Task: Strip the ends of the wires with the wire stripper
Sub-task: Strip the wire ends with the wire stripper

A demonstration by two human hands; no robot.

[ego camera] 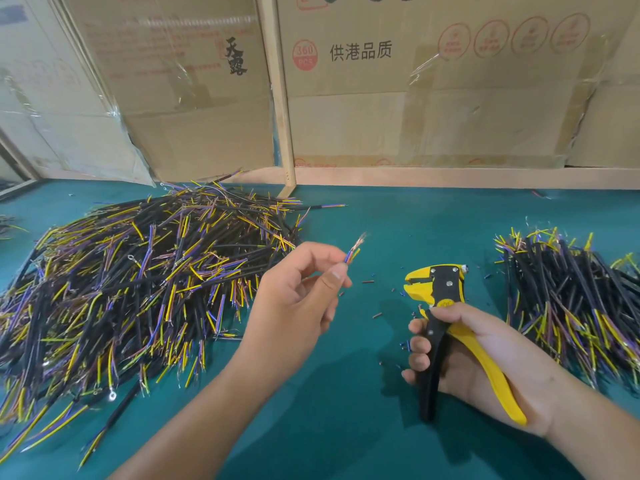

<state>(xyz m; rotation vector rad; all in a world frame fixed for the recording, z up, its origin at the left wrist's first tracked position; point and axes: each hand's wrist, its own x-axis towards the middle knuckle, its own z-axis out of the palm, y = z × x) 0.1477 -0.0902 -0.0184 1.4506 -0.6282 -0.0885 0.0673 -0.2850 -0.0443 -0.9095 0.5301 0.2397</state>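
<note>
Nearest, right hand (485, 358) gripping wire stripper (436, 289), left hand (298, 299) pinching a wire (351, 254) with bared end; big pile (138, 271) left probably waiting, smaller pile (568, 299) right seemingly done.

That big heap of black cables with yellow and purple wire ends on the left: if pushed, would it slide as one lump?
Probably not. The heap of black cables looks loose and criss-crossed, so pieces would likely shift and scatter. Each looks short, thin and light.

Matt green table mat (363, 427); taped cardboard boxes (433, 116); bare copper wire end (358, 241).
</note>
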